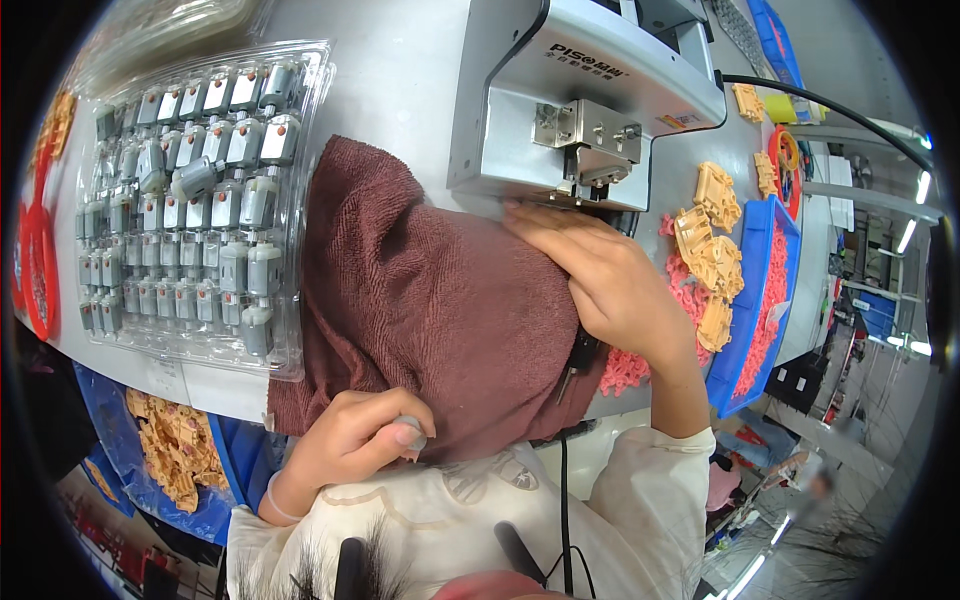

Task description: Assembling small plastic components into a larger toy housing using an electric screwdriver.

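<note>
Left hand (365, 430): grip clenched around a small grey metal motor (410, 428), thumb and fingers covering most of it. Held low, at the near edge of a maroon terry-cloth towel (430, 270), close to the wearer's shirt. Long axis hard to read; too little of the motor shows.

Right hand (610, 270): palm down, fingers extended forward and leftward, tips at the lower front edge of a silver metal box-shaped machine (500, 110). Cannot tell whether this grip pinches anything; the fingertips are partly lost against the edge.

Key relation: machine lies forward and right of the motor, towel spread between. Left hand has the motor; right hand is nearer the machine.

Edges and room: clear plastic tray (312, 230) of grey motors bounds the towel on the left. Black-handled tool with thin shaft (583, 350) just below the right wrist. Yellow moulded plastic parts (716, 195) and a blue plastic bin (735, 385) crowd the right side. Between tray and machine, a bare strip of pale grey bench (390, 80); towel's middle uncluttered.
</note>
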The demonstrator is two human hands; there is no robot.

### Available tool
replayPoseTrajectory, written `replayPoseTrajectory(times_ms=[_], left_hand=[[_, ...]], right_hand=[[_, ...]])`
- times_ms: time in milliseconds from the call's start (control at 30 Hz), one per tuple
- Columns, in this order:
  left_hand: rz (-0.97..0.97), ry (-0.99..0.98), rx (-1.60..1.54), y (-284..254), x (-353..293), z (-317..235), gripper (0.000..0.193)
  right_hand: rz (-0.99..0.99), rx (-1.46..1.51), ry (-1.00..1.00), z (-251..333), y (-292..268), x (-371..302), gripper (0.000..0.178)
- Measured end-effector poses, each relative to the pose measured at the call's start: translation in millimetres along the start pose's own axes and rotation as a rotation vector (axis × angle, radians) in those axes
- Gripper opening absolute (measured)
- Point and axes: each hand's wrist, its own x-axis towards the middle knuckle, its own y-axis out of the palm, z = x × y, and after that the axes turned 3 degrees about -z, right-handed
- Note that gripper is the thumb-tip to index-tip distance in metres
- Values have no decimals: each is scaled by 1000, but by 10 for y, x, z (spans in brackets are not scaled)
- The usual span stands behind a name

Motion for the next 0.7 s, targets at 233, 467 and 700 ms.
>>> replayPoseTrajectory(times_ms=[233, 467, 700], left_hand=[[5, -14, -13, -12, -12, 11, 20], [16, -29, -12, -30, 2, -6, 20], [25, -54, -8, -35, 23, -46, 20]], right_hand=[[17, -12, 27, 1, -18, -11, 45], [16, -6, 19, -12, -12, -7, 45], [17, -22, 3, -14, -21, 15, 45]])
